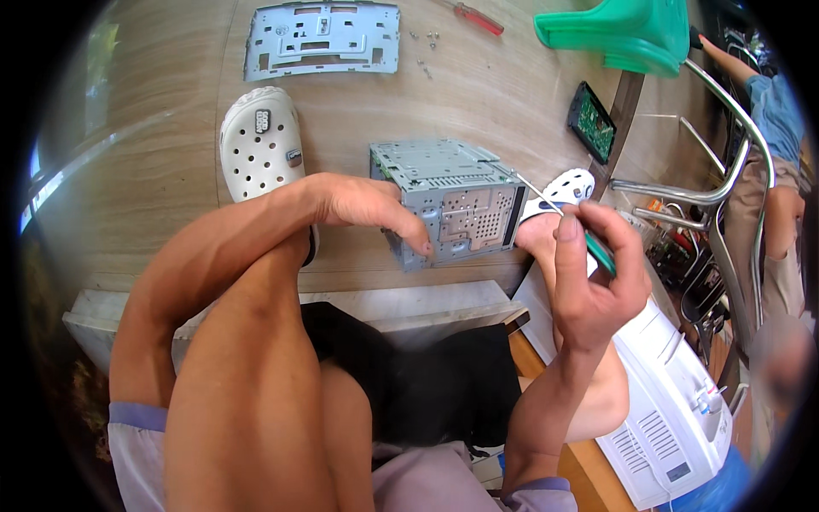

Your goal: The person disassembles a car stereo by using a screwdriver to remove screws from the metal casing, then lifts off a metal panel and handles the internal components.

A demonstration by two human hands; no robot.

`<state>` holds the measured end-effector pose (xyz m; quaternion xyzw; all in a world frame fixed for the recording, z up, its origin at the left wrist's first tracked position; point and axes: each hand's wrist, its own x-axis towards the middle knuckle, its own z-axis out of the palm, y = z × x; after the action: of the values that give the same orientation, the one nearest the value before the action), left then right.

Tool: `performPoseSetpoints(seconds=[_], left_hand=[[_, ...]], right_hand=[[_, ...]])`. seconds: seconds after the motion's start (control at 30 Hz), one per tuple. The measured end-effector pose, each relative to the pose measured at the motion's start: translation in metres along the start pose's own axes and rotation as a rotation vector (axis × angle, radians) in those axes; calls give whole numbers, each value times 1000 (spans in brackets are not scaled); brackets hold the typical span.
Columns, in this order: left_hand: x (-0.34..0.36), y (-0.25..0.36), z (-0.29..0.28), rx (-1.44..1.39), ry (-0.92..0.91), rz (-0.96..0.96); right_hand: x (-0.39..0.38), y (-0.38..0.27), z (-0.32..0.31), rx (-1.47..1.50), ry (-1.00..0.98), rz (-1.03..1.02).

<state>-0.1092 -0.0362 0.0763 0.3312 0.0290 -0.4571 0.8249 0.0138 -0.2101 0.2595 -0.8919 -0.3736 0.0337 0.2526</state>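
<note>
My left hand (380,211) grips the left side of a grey metal case (465,218) with perforated faces, resting on the wooden-look floor. My right hand (597,286) holds a screwdriver (601,254) with a green handle, its thin shaft reaching to the case's upper right corner. A grey pressed-metal plate (358,38) lies beyond, beside several small screws (431,38) and a red-handled screwdriver (482,21). A black-edged green circuit board (592,124) lies to the right.
My white clogs (256,149) flank the case. A marble edge (426,300) runs below it. At the right are a green plastic stool (623,30), curved metal tubing (725,111), a white plastic appliance (657,427) and another person (772,115) in blue.
</note>
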Motion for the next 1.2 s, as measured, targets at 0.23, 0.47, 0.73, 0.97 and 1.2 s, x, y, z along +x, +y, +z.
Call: performPoseSetpoints(seconds=[0.23,0.47,0.73,0.97,1.2], left_hand=[[-15,16,2,49,-32,-21],[-1,11,2,32,-4,-107],[8,4,0,13,-28,-42],[2,10,1,39,-28,-72],[0,10,2,41,10,-68]], right_hand=[[56,34,44,9,-127,6],[96,73,117,70,-239,-63],[104,83,133,88,-333,19],[101,89,127,111,-315,152],[91,99,88,339,-129,423]])
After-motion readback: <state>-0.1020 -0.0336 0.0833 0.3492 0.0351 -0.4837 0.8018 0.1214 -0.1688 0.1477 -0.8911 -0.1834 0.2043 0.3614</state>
